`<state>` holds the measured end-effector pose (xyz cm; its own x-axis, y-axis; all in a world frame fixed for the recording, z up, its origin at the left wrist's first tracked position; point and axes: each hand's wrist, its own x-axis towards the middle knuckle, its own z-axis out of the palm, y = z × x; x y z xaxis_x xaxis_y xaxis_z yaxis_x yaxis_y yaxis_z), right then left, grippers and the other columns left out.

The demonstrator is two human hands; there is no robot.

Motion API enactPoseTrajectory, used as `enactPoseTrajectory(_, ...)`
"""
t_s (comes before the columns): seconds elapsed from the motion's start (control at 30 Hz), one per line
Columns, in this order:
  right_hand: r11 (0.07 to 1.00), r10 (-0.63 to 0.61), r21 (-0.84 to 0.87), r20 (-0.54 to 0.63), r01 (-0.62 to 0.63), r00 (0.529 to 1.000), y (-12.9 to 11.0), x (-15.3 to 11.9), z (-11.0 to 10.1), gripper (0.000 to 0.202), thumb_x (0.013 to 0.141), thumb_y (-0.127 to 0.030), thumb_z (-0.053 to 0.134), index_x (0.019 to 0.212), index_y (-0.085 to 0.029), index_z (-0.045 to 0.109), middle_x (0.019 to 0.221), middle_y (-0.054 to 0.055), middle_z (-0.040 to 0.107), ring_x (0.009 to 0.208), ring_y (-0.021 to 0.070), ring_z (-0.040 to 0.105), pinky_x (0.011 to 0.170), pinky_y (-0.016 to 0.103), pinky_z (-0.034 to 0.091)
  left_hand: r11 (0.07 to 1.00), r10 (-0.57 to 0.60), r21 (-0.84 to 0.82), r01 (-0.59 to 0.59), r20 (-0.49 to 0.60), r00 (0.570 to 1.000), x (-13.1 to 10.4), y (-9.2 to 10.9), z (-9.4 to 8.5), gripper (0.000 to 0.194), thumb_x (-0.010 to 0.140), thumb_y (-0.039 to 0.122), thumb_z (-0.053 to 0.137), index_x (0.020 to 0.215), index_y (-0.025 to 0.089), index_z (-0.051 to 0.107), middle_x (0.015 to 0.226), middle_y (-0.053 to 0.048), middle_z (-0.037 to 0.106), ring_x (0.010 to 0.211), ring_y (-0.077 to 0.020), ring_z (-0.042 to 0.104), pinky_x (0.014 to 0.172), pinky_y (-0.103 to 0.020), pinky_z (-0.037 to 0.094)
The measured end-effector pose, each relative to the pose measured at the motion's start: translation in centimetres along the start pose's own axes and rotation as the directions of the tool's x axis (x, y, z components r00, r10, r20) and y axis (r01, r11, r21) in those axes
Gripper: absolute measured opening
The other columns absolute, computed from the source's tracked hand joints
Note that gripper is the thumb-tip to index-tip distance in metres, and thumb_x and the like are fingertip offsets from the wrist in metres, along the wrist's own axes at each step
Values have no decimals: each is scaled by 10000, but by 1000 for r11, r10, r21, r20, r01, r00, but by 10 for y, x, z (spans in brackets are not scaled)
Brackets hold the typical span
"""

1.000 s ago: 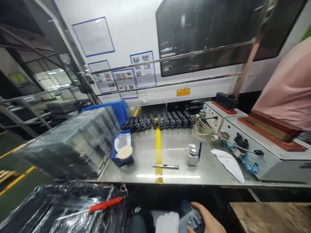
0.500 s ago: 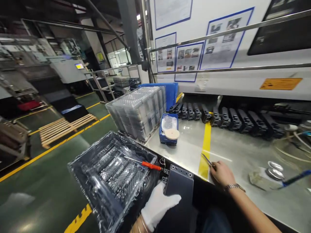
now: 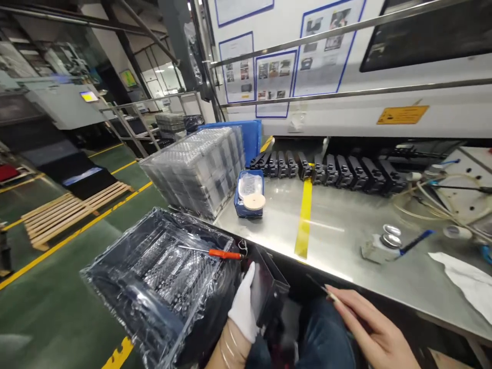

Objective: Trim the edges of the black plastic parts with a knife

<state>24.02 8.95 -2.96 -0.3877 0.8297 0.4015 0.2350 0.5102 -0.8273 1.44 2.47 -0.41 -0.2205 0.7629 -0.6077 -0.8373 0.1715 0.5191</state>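
Note:
My left hand (image 3: 245, 307), in a white glove, grips a dark rectangular metal part (image 3: 267, 287) that is tilted on its side above my lap. My bare right hand (image 3: 369, 320) pinches a thin pointed tool (image 3: 321, 288) to the right of the part, near the bench edge. An orange-handled screwdriver (image 3: 225, 254) lies across the rim of a plastic-lined crate (image 3: 226, 241) at the left.
The steel bench (image 3: 338, 225) bears a blue bin (image 3: 249, 211) with a round pale disc, a row of black parts (image 3: 346, 171), a dispenser bottle (image 3: 380, 249) and white cloth (image 3: 467, 282). Stacked clear trays (image 3: 196, 169) stand behind the crate.
The dark part has been tilted up onto its side in my left hand. My right hand has come off the bench toward my lap with the tool. The view has shifted to the right.

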Motion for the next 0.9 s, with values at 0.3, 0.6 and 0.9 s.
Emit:
enactPoseTrajectory(0.3,941,-339,-10,-46,339,940,-35,6,26,264,958,-148,620,1159,-275,736,885,50,738,784,175,712,693,268,609,808,397,544,-226,-219,891,-24,1,30,329,896,66,579,719,238,797,826,26,772,1446,-196,442,1271,-196,149)
enactPoseTrajectory(0.6,984,-177,9,-100,179,979,-34,1,2,197,990,-284,633,1130,-317,767,925,16,790,805,160,771,706,182,607,918,-166,-326,227,204,965,-2,6,-15,422,542,370,985,897,202,831,980,7,810,1037,-201,736,1168,-248,410)
enactPoseTrajectory(0.9,992,-121,97,495,83,860,-52,-9,10,433,1074,-434,452,813,-235,735,653,-12,700,573,111,665,565,173,503,874,-174,-461,151,-9,985,-10,11,-16,328,954,422,666,813,158,801,825,30,805,786,-130,764,1026,-225,524)
